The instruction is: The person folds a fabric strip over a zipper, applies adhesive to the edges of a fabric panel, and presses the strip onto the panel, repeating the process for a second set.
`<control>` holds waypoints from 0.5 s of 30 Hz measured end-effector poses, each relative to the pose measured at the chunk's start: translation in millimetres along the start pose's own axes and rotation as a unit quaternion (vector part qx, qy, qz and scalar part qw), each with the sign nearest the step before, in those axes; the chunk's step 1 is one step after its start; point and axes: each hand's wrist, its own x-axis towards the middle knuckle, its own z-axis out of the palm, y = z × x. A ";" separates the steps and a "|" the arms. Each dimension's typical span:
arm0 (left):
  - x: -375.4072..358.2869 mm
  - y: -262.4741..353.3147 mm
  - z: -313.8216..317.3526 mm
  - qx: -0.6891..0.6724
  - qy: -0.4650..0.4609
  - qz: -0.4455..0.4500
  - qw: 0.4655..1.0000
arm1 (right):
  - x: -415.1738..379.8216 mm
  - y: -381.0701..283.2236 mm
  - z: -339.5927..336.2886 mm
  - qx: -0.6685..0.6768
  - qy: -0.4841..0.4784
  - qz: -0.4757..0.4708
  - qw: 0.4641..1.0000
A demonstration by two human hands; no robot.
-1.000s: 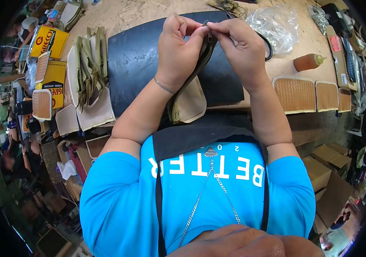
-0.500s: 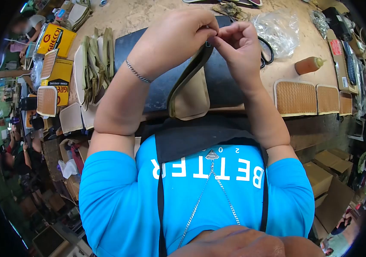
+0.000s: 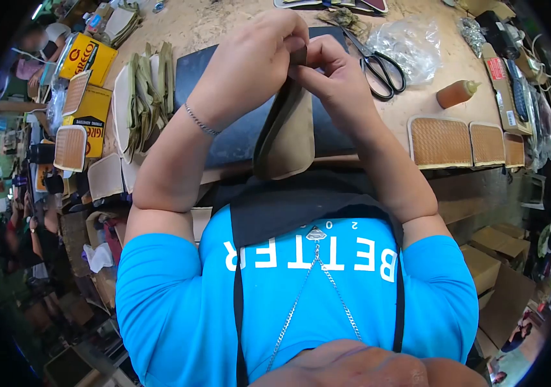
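A folded tan piece with a dark olive edge (image 3: 298,138) hangs from my fingers towards my apron, in front of a dark board (image 3: 233,145). My left hand (image 3: 269,51), with a chain bracelet at its wrist, pinches the piece's upper end. Close against it, my right hand (image 3: 330,68) grips the same end between thumb and bent fingers. The fingertips partly hide what they hold. Black-handled scissors (image 3: 385,76) lie just beyond my right hand.
Stacked olive-edged pieces (image 3: 146,97) and yellow Greco boxes (image 3: 91,116) are at the left. A clear plastic bag (image 3: 411,51), an orange-brown bottle (image 3: 456,94) and woven-pattern panels (image 3: 442,143) sit at the right. A person (image 3: 49,48) is at the far left.
Both hands have shifted slightly left with the piece, whose upper end now shows folded between them. More of the scissors shows.
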 end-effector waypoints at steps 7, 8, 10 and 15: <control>-18.7 -28.4 -5.2 -0.262 -0.023 -0.146 0.954 | -11.0 1.7 15.2 -0.051 0.082 -0.091 0.991; -24.7 -30.4 -5.9 -0.236 -0.046 -0.153 0.958 | -12.9 2.1 15.2 -0.059 0.088 -0.098 0.990; -31.5 -31.6 -2.9 -0.289 -0.024 -0.144 0.946 | -16.4 0.5 17.6 -0.075 0.094 -0.107 0.987; -43.9 -27.5 0.2 -0.331 0.006 -0.161 0.930 | -21.7 -15.9 27.5 -0.233 0.063 -0.189 0.952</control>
